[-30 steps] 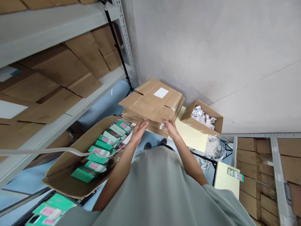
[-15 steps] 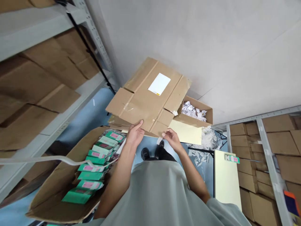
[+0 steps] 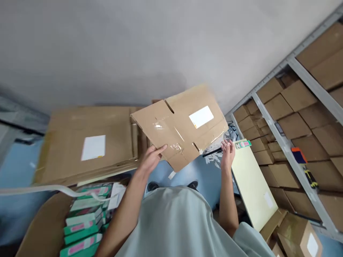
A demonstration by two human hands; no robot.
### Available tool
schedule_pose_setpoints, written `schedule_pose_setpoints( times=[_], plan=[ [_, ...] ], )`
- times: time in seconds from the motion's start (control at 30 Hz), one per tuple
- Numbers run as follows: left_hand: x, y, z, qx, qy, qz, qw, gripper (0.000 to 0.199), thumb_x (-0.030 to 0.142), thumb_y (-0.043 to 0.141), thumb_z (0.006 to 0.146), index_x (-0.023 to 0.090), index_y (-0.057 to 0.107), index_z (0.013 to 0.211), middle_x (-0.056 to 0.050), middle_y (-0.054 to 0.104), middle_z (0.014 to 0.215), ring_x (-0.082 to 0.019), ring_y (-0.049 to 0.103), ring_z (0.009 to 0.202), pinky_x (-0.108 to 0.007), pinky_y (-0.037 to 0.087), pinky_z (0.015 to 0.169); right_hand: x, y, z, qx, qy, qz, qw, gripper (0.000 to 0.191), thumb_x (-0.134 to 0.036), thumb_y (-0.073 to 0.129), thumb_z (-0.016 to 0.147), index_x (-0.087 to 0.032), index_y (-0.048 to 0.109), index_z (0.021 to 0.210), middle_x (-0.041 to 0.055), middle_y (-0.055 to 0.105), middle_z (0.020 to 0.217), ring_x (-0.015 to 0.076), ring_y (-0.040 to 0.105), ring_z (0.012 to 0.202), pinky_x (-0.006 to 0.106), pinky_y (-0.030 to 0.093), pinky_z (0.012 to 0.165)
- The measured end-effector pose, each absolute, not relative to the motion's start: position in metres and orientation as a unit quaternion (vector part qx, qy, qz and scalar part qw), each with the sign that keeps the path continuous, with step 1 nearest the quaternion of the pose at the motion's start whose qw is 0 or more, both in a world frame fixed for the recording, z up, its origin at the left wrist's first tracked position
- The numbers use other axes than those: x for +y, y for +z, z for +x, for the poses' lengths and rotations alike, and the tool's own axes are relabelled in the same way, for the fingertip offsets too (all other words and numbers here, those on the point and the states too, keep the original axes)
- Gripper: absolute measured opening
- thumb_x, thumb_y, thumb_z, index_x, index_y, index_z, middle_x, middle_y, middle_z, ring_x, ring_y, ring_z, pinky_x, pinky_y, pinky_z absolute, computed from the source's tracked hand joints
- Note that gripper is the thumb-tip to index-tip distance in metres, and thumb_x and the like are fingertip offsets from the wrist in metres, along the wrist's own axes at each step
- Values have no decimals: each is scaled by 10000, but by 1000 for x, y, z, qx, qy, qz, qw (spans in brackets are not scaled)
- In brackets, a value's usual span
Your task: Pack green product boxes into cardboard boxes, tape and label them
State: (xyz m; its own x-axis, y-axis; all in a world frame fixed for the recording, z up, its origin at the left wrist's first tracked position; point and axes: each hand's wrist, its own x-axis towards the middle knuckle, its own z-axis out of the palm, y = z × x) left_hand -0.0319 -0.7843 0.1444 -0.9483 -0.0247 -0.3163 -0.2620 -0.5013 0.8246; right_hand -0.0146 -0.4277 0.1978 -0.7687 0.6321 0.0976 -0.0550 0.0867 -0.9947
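Note:
A flattened cardboard box [image 3: 182,125] with a white label [image 3: 201,116] and shiny strips of clear tape is held up in front of me, tilted. My left hand [image 3: 152,160] grips its lower left edge, thumb on top and fingers underneath. My right hand [image 3: 227,151] is raised just off the box's right corner, fingers half curled and slightly apart, with nothing visible in them. To the left lies a stack of flattened boxes [image 3: 72,125], the top one also bearing a white label.
An open carton [image 3: 45,221] of green-and-pink small boxes [image 3: 83,226] stands at lower left, a white cable [image 3: 53,188] crossing above it. A pale table [image 3: 249,178] is on the right. Shelves [image 3: 276,130] of cartons line the right side. Paper scraps [image 3: 214,157] litter the floor.
The flattened box has come off the stack and swung right in my left hand. My right hand has moved right, away from the cardboard edge. The view has turned right.

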Motion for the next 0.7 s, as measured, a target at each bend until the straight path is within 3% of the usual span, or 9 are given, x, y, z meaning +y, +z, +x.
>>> schedule_pose_setpoints(
  times=[0.13,0.4,0.53,0.7],
  plan=[
    [-688,146,-63,552,816,-100,136,806,676,1090,536,196,847,1136,-168,887,1239,-415,823,1269,-554,668,1156,-294,198,30,-728,537,-240,353,734,-680,732,996,-188,645,1534,249,687,1606,344,678,1522,567,524,1319],
    [-473,145,-92,615,719,36,322,848,759,1071,527,227,843,1147,-159,895,1184,-429,850,1178,-539,709,1060,-89,166,141,-723,481,-383,314,813,-674,805,888,-184,675,1524,257,647,1678,365,632,1559,614,450,1358],
    [-390,143,-92,639,652,96,397,854,800,1054,531,241,863,1148,-154,895,1179,-435,841,1183,-522,715,1024,-36,142,187,-663,509,-453,311,767,-575,793,840,-185,673,1490,236,736,1563,339,708,1424,574,535,1262],
    [-304,118,-111,666,609,159,402,749,714,1008,681,235,815,1223,-147,871,1265,-402,804,1274,-504,676,1114,-8,124,236,-602,526,-493,344,496,-443,755,758,-194,742,1187,161,852,1254,284,761,1133,475,609,1087]
  ],
)
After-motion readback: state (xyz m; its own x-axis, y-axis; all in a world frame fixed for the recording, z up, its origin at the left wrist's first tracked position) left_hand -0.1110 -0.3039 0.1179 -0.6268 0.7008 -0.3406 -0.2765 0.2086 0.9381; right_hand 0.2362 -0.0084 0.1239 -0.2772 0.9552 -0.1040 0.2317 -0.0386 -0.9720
